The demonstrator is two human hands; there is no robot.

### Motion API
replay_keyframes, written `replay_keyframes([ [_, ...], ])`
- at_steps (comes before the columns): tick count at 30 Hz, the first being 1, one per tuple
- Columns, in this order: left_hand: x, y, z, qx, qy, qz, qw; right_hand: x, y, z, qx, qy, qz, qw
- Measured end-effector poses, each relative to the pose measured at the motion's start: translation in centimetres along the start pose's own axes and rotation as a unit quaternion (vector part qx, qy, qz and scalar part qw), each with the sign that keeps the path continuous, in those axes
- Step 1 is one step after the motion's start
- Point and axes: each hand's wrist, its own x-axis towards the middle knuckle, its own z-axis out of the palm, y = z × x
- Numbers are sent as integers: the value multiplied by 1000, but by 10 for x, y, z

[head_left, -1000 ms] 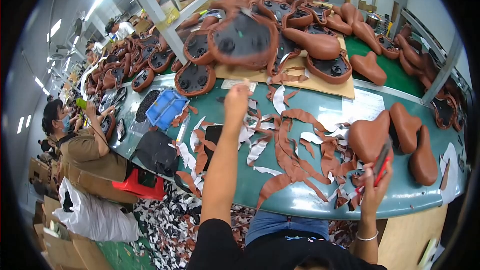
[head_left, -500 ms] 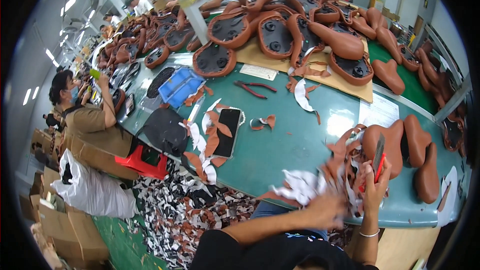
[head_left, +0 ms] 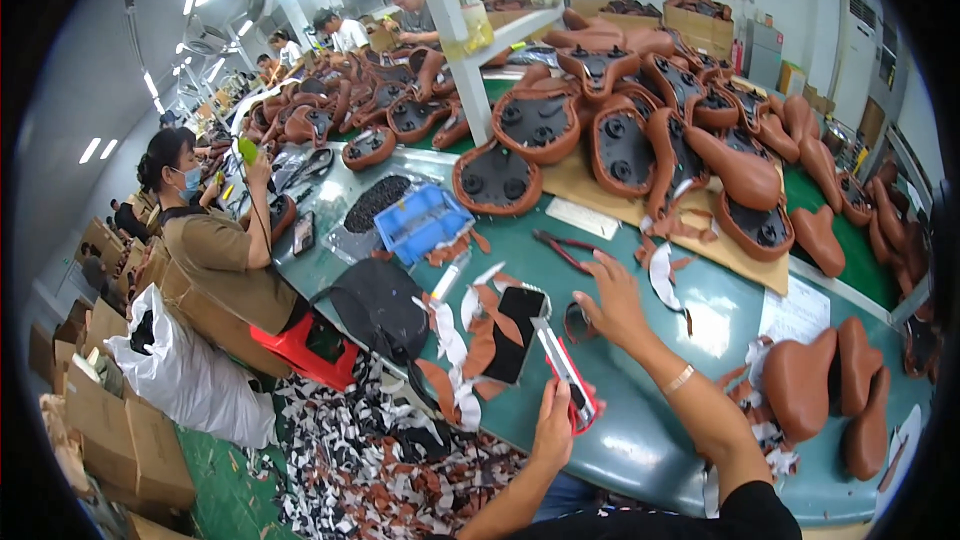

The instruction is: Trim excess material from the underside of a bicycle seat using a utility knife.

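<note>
My left hand (head_left: 560, 424) is closed around a red and white utility knife (head_left: 570, 380), its blade pointing up and away. Beyond it, my right hand (head_left: 614, 302) reaches over the green table with its fingers spread, holding nothing. Its fingertips are close to the red-handled pliers (head_left: 562, 250); whether they touch, I cannot tell. A small curled scrap (head_left: 577, 323) lies by the right thumb. Left of the knife is a dark phone (head_left: 516, 335), partly covered by brown and white trimmings (head_left: 455, 350). Brown saddle-shaped seats (head_left: 800, 385) lie at the right.
Upturned seats with black bases (head_left: 628, 145) are heaped at the back on cardboard. A blue tray (head_left: 425, 223) and black bag (head_left: 378, 308) are on the left part of the table. A co-worker (head_left: 215, 240) works further left. Scraps cover the floor (head_left: 370, 460).
The knife has passed from my right hand to my left. My right hand has moved toward the pliers. The view has shifted, and the pale scraps at the near edge are gone from there.
</note>
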Motion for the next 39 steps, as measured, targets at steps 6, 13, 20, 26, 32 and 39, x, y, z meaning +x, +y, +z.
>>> replay_keyframes([
  [6, 12, -8, -18, 75, -27, -1, 997, 50, 66, 71, -219, 46, -44, 974],
  [13, 9, 2, -16, 145, -63, -8, 987, 60, 69, 57, -310, -14, -67, 948],
  [20, -34, 21, -36, 205, -156, -18, 966, -49, -8, -42, 349, -80, 297, 885],
  [26, -51, 31, -26, 247, -210, -59, 944, -138, -76, -126, 35, -92, 98, 990],
  [32, -61, 30, -16, 264, -232, -40, 935, -165, -88, -134, -32, -84, 68, 994],
  [39, -68, 37, -19, 283, -239, -57, 927, -171, -96, -131, -56, -69, -11, 996],
])
